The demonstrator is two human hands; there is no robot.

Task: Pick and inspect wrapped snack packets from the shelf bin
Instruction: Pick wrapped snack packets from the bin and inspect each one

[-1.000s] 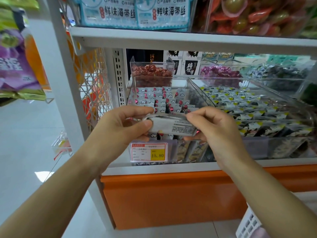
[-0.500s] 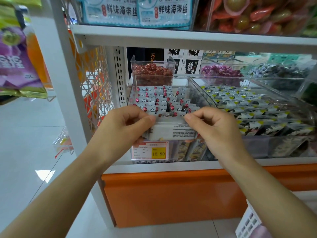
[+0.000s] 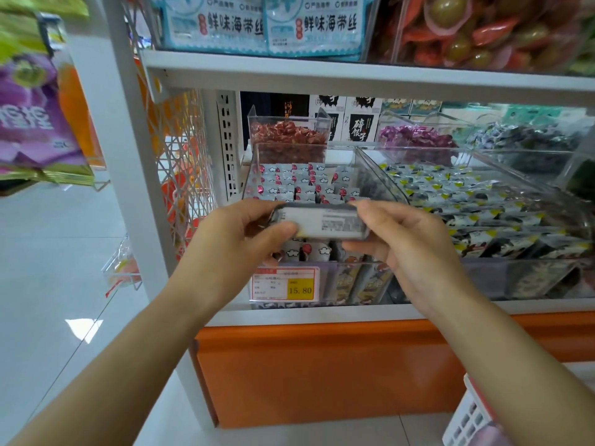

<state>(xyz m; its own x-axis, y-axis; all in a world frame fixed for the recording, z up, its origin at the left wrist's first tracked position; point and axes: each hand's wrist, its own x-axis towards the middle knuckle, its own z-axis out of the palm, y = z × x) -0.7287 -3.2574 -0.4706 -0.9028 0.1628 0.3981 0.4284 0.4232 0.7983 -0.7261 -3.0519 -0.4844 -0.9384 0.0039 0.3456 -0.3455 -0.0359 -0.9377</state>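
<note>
The left hand and right hand pinch opposite ends of a snack packet, its long axis running left-right, printed back facing up. It hangs above the clear shelf bin in a shop aisle.

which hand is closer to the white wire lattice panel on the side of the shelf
Left. The left hand is just right of the white wire lattice panel; the right hand is farther right, beyond the grey wrapped snack packet both hold.
</note>
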